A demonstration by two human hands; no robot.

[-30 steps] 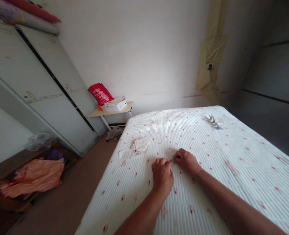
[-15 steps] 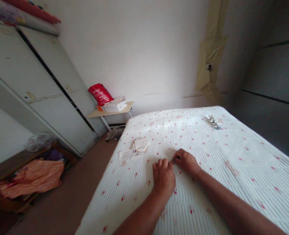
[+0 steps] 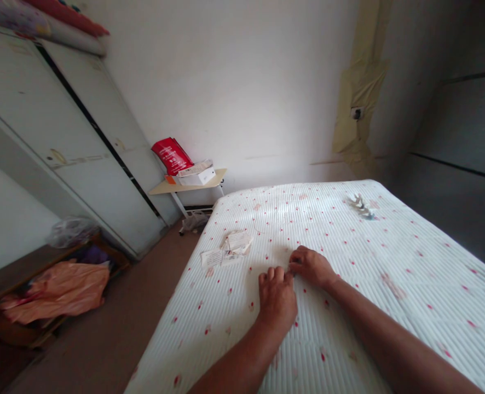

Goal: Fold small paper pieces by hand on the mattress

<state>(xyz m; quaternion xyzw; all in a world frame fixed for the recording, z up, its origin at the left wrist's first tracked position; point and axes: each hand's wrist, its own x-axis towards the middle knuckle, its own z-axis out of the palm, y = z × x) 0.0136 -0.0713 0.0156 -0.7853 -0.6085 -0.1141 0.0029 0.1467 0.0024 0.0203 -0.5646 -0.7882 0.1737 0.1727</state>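
My left hand [image 3: 278,294] rests on the white quilted bed cover [image 3: 234,350], its fingers curled. My right hand [image 3: 311,266] is just to the right and slightly farther off, with its fingers pinched together. The fingertips of both hands meet around something small and dark that I cannot make out. Left of the hands, several printed paper pieces [image 3: 237,242] lie on the cover in a loose pile. A row of pale, pronged objects [image 3: 361,206] lies near the far right corner of the bed.
Behind the bed's left corner, a small table [image 3: 166,187] holds a red bag [image 3: 172,156] and a white box [image 3: 201,176]. Grey cabinets [image 3: 78,158] stand at the left, with an orange cloth or bag [image 3: 59,290] on a low wooden shelf. A wall socket [image 3: 356,113] shows at the back.
My right hand has shifted slightly left and its fingers now cover more of the small dark thing between the hands. The whole view has turned slightly; my left hand keeps its curled pose.
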